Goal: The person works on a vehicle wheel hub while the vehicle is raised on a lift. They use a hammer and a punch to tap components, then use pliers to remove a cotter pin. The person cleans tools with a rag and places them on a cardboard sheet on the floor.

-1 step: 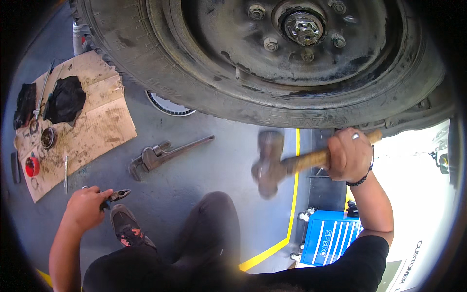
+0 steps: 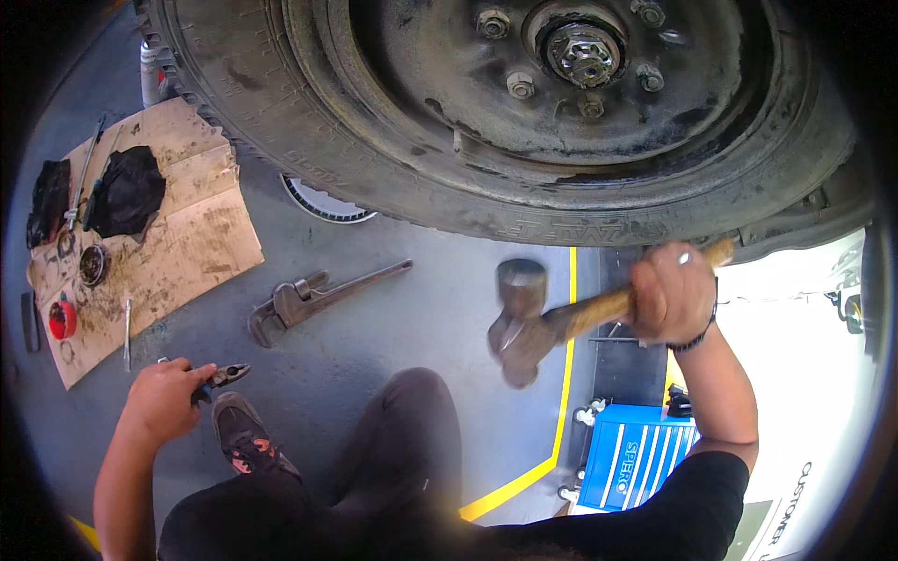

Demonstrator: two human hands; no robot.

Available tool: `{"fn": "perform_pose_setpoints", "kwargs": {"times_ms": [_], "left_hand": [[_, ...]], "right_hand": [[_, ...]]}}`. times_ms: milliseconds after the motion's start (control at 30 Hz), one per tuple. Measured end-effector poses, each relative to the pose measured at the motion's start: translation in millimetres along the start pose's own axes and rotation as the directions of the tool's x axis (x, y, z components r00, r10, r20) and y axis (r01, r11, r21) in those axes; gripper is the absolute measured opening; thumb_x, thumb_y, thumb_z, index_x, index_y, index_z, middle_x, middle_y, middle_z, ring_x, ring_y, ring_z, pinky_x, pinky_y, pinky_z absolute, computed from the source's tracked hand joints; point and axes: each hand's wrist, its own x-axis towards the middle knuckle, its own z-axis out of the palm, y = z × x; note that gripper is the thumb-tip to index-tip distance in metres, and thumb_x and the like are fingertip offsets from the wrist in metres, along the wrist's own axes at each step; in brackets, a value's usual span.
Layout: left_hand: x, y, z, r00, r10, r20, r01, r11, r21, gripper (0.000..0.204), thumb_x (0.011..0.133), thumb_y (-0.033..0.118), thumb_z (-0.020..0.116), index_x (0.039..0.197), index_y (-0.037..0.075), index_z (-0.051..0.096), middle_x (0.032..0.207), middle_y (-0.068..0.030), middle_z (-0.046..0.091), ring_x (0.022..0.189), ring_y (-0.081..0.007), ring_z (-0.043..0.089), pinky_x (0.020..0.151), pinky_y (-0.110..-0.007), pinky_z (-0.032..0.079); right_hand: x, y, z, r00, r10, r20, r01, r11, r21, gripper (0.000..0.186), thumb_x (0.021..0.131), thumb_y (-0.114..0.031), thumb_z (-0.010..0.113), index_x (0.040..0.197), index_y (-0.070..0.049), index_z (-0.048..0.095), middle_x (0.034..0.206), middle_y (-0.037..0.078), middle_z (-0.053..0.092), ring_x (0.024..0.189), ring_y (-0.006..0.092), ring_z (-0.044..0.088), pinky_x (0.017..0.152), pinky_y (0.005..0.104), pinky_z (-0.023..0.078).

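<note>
Right hand [image 2: 672,292], right of centre, was wrapped tight around the wooden handle of a hammer [image 2: 520,323]; heavy steel head hung at mid-frame, just below the tyre [image 2: 309,140], not touching it. Left hand [image 2: 168,397], lower left, was closed on a pair of pliers [image 2: 224,376], jaws poking out to the right, hand low near the floor [image 2: 402,318] beside the person's shoe [image 2: 245,435].

Wheel filled the top of the frame: hub nut [image 2: 582,51] at upper centre with lug studs round it, rim dirty, wheel seemingly mounted on the vehicle.

Judged step: hammer work on the wheel, head drawn back between blows or before the first. Next move would call for a controlled swing up at the rim or tyre, firm grip on the handle, and the left hand and knee kept out of the arc.

Rest of the frame: pipe wrench [image 2: 313,297] lay on the floor left of centre, well apart from both hands. Cardboard sheet [image 2: 187,248] at the left edge carried black rags, a small red part, a round part and a few slim tools. Blue tool cart [image 2: 636,458] at lower right, yellow floor line [image 2: 561,411] beside it.

Versus the earlier frame: no visible difference. Hammer, both hands and the loose tools all sat in the same places.
</note>
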Motion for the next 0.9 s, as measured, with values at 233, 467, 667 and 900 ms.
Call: {"fn": "perform_pose_setpoints", "kwargs": {"times_ms": [233, 467, 667, 900], "left_hand": [[-5.6, 15.0, -21.5, 0.993, -0.105, 0.054, 0.103, 0.994, 0.047, 0.056, 0.071, 0.011, 0.069, 0.127, 0.017, 0.069, 0.096, -0.0114, 0.065, 0.095, -0.0328, 0.066, 0.087, -0.043, 0.054], [-4.0, 14.5, -14.0, 0.989, -0.099, 0.113, 0.099, 0.995, 0.007, 0.055, 0.075, 0.012, 0.068, 0.13, 0.017, 0.067, 0.099, -0.0116, 0.066, 0.099, -0.0323, 0.065, 0.088, -0.043, 0.053], [7.3, 23.6, -23.1, 0.968, -0.073, 0.239, 0.06, 0.996, 0.061, 0.052, 0.078, 0.013, 0.066, 0.13, 0.019, 0.067, 0.102, -0.0117, 0.067, 0.101, -0.0326, 0.065, 0.089, -0.043, 0.053], [9.4, 25.5, -16.8, 0.964, -0.075, 0.255, 0.063, 0.996, 0.055, 0.052, 0.081, 0.015, 0.065, 0.133, 0.021, 0.066, 0.105, -0.0123, 0.067, 0.103, -0.0326, 0.066, 0.091, -0.043, 0.053]], "right_hand": [[13.4, 7.5, -10.8, 0.994, 0.106, 0.018, -0.105, 0.994, -0.041, 0.026, 0.086, -0.03, 0.069, 0.09, -0.006, 0.058, 0.079, 0.011, 0.058, 0.062, 0.0251, 0.059, 0.054, 0.0373, 0.048], [7.8, 9.3, 2.9, 0.93, 0.363, 0.054, -0.361, 0.931, -0.045, 0.023, 0.077, -0.023, 0.072, 0.083, -0.007, 0.057, 0.073, 0.011, 0.055, 0.061, 0.0275, 0.061, 0.056, 0.0374, 0.051], [25.8, 18.3, -5.5, 0.898, 0.439, 0.046, -0.422, 0.885, -0.197, 0.037, 0.08, -0.041, 0.076, 0.082, -0.009, 0.057, 0.07, 0.006, 0.049, 0.057, 0.0245, 0.056, 0.055, 0.0361, 0.05], [17.4, 5.2, -5.6, 0.926, 0.374, 0.05, -0.375, 0.927, 0.012, 0.04, 0.084, -0.042, 0.074, 0.09, -0.007, 0.056, 0.069, 0.009, 0.055, 0.057, 0.0313, 0.06, 0.051, 0.0397, 0.048]]}}
